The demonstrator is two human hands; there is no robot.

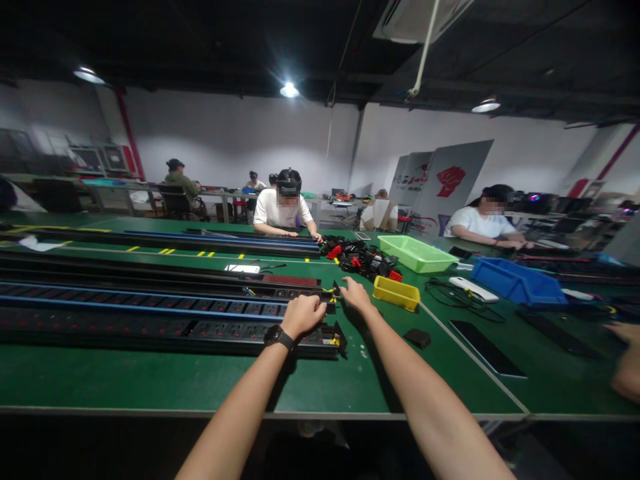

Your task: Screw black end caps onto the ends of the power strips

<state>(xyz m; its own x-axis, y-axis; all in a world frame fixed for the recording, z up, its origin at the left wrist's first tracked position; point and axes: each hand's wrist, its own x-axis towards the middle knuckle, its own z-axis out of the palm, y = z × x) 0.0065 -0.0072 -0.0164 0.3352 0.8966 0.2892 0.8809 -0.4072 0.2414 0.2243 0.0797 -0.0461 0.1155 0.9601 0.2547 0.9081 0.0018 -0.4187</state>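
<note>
Long black power strips (220, 330) with rows of sockets lie side by side on the green table, their ends toward the middle. My left hand (303, 315), a dark watch on its wrist, is closed over the end of a blue-edged power strip (150, 305). Just right of that end, my right hand (356, 295) pinches a small black end cap (337, 288) between thumb and fingers. Yellow wires show beside it. On the nearest strip, another black end cap (341, 339) sits tilted at the end, with yellow wire next to it.
Beyond my hands lies a pile of black and red parts (367, 259). Nearby stand a yellow bin (397, 293), a green basket (417, 253) and a blue bin (517, 280). A black panel (487, 348) lies at right. A co-worker (285, 207) works across the table.
</note>
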